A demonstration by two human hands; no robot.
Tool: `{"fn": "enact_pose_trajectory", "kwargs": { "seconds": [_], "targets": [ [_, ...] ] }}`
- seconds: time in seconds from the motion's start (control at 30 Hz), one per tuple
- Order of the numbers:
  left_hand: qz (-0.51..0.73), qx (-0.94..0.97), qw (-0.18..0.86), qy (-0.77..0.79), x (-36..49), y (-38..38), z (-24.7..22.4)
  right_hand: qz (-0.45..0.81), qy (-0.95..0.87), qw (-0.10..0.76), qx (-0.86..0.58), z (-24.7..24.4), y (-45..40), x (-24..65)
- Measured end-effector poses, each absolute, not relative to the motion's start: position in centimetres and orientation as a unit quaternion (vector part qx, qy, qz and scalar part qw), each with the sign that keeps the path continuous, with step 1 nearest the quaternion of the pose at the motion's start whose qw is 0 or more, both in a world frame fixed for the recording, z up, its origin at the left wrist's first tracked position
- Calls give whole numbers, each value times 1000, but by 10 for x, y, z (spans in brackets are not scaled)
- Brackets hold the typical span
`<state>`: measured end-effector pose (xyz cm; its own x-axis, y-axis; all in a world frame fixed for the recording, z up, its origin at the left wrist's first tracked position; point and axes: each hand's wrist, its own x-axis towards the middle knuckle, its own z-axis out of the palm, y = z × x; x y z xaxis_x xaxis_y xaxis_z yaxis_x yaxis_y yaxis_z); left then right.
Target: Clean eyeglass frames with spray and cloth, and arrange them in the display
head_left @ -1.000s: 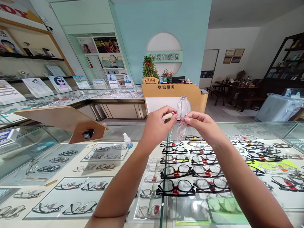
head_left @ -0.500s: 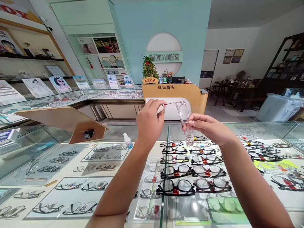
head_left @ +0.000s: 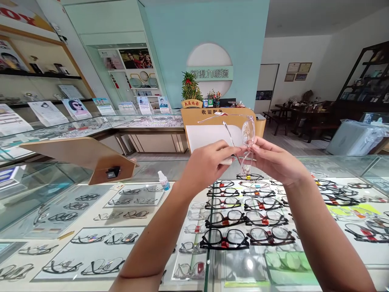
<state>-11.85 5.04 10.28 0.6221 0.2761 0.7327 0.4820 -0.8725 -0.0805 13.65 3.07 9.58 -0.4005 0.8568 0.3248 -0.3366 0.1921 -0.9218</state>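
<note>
Clear eyeglasses [head_left: 248, 132] between both hands [head_left: 209, 164] [head_left: 273, 160] (raised)

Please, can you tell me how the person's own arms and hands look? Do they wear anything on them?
The left hand and right hand are bare, with no gloves, rings, watch or bracelet visible. The left forearm and right forearm show no sleeves, cables or markings.

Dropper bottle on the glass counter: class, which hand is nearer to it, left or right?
Left. The left hand is to the right of the dropper bottle, slightly higher in view; the right hand is farther right, beyond the left hand.
</note>
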Motion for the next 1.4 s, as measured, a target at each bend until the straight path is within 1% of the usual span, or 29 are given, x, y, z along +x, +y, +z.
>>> {"fn": "enact_pose_trajectory", "kwargs": {
  "seconds": [0.27,0.37,0.5,0.6,0.73,0.8,0.87,0.93,1.0,1.1,1.17,1.3,1.33,1.4],
  "targets": [
    [-409,-874,200,-171,-107,53,94,586,-570,535,-214,100,22,137],
    [-423,-865,190,-190,-105,52,93,577,-550,570,-200,103,18,137],
    [-432,-861,127,-236,-95,53,79,541,-509,643,-185,92,16,132],
    [-406,-870,55,-274,-94,50,58,546,-464,671,-192,69,16,129],
    [-422,-809,-45,-407,-122,44,24,555,-387,705,-211,31,19,136],
    [-469,-742,-103,-468,-148,49,5,554,-362,717,-219,15,24,144],
    [-550,-642,-167,-507,-173,61,-15,553,-353,720,-225,3,30,151],
    [-624,-526,-192,-544,-194,76,-32,549,-344,727,-226,-5,35,156],
    [-655,-440,-165,-591,-211,91,-43,539,-335,739,-225,-9,38,159],
    [-665,-379,-96,-637,-227,105,-48,519,-335,751,-234,-8,36,159],
    [-671,-375,-47,-637,-235,106,-45,508,-341,754,-239,-5,32,158],
    [-687,-386,126,-603,-258,100,-30,486,-366,758,-234,3,25,156],
    [-684,-388,151,-599,-265,98,-27,482,-374,757,-233,4,24,155],
    [-672,-395,157,-606,-277,96,-23,479,-382,756,-232,4,24,154]
  ]
}}
